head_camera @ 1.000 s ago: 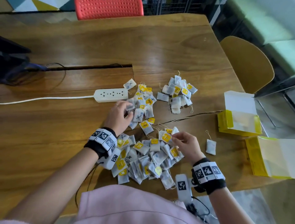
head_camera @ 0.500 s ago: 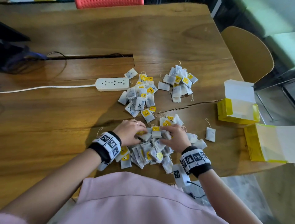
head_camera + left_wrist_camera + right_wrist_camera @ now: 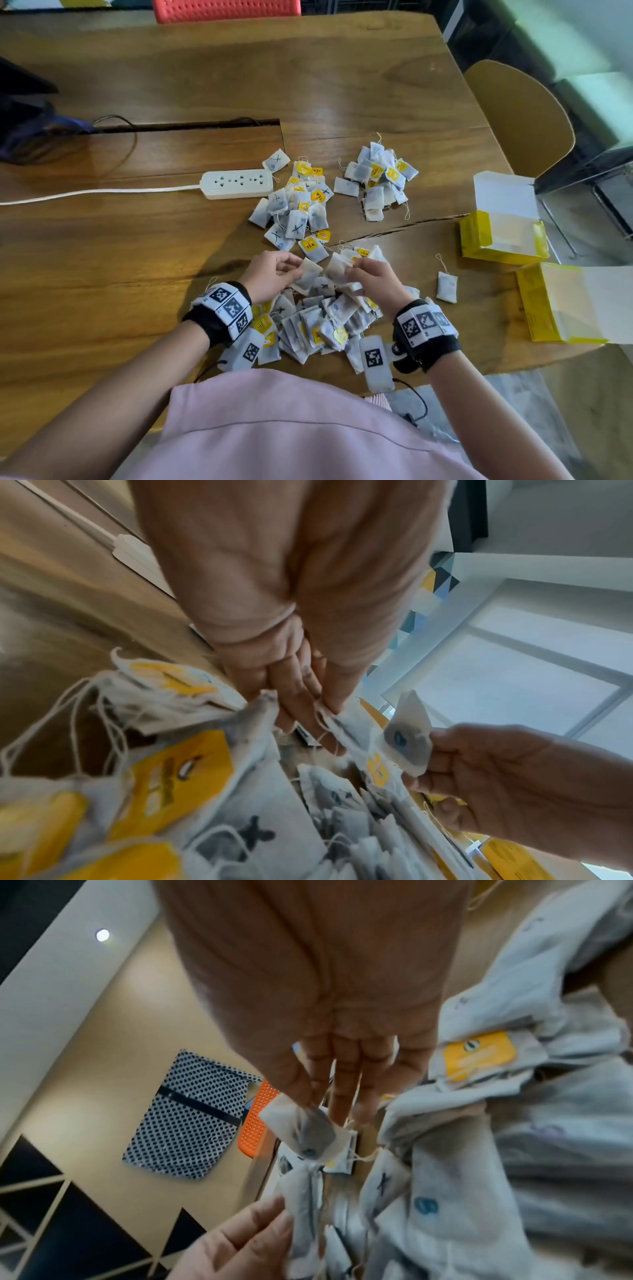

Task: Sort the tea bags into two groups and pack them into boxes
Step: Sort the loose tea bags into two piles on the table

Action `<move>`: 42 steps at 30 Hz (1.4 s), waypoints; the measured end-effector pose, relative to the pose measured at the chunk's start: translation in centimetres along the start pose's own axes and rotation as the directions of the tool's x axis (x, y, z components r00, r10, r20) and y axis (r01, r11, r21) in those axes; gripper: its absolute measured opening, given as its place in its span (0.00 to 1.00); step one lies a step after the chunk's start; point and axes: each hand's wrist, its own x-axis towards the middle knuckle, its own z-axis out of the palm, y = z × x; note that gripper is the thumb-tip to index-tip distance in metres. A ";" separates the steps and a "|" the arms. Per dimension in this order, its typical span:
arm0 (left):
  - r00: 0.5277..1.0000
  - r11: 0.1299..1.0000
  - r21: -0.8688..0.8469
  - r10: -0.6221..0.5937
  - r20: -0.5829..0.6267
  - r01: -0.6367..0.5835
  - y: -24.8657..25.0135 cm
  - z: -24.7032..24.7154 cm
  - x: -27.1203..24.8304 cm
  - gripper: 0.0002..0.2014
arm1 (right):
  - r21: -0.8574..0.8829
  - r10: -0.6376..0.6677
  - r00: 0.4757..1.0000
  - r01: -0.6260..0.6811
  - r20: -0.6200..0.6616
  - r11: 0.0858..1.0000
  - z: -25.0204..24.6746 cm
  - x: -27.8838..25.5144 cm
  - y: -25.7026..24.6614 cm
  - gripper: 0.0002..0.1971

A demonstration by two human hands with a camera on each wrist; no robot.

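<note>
Both hands have risen off the near heap, left hand (image 3: 270, 275) and right hand (image 3: 373, 278) each pinching a tea bag.

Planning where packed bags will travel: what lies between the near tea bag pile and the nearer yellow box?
In the head view, one lone tea bag on bare table.

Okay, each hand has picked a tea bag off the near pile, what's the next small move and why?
Probably carry each bag to its matching far pile. The left hand pinches one tea bag and the right hand pinches another above the unsorted heap. The X-marked pile and the other pile lie beyond, and both yellow boxes sit open.
</note>
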 end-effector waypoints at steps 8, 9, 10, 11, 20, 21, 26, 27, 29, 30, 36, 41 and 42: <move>0.998 0.979 -0.193 0.063 0.000 -0.062 2.3 1.7 0.0 0.05 | 0.427 0.077 0.980 -0.149 0.182 0.892 1.3 -0.8 -1.0 0.07; 0.998 0.972 -0.228 0.058 0.007 -0.055 2.4 1.8 0.1 0.05 | 0.459 0.089 0.982 -0.156 0.165 0.875 1.3 -0.7 -1.1 0.06; 0.999 0.964 -0.262 0.045 0.012 -0.040 2.5 1.9 0.1 0.05 | 0.480 0.101 0.984 -0.159 0.145 0.863 1.2 -0.7 -1.3 0.04; 1.000 0.955 -0.297 0.023 0.015 -0.018 2.6 2.0 0.2 0.06 | 0.498 0.114 0.985 -0.162 0.126 0.852 1.1 -0.6 -1.3 0.03; 0.999 0.955 -0.292 -0.051 0.012 0.052 3.6 2.9 -0.1 0.15 | 0.251 0.104 0.992 -0.120 0.076 0.961 -0.3 0.1 -1.2 0.05; 0.999 0.960 -0.274 -0.052 0.016 0.054 3.6 3.1 -0.2 0.15 | 0.211 0.097 0.992 -0.112 0.079 0.971 -0.4 0.1 -1.3 0.05; 0.990 0.956 -0.261 -0.116 0.082 0.134 3.9 3.1 0.2 0.17 | 0.111 0.102 0.988 -0.116 0.120 0.987 -1.1 0.6 -1.6 0.07; 0.988 0.953 -0.267 -0.123 0.089 0.143 4.1 2.9 0.3 0.17 | 0.126 0.113 0.984 -0.131 0.136 0.983 -1.6 0.7 -1.7 0.06; 0.990 0.964 -0.226 -0.143 0.009 0.141 4.5 2.1 1.0 0.15 | 0.093 0.098 0.986 -0.110 0.133 0.990 -2.9 0.9 -1.7 0.05; 0.985 0.971 -0.197 -0.154 -0.077 0.137 4.6 1.3 1.7 0.14 | 0.045 0.074 0.992 -0.079 0.100 0.996 -3.8 1.1 -1.4 0.05; 0.834 0.960 -0.199 -0.269 -0.482 0.195 3.2 -2.9 6.0 0.17 | -0.139 0.048 0.984 -0.072 -0.171 0.988 -10.0 1.8 1.8 0.01; 0.850 0.984 0.112 -0.059 -0.523 0.137 4.2 -1.2 6.4 0.18 | -0.274 -0.005 0.978 -0.053 -0.208 0.960 -12.8 4.0 1.4 0.04; 0.862 0.980 0.168 -0.006 -0.507 0.106 4.2 -0.4 6.1 0.16 | -0.323 -0.053 0.977 -0.018 -0.209 0.946 -13.0 4.9 0.8 0.03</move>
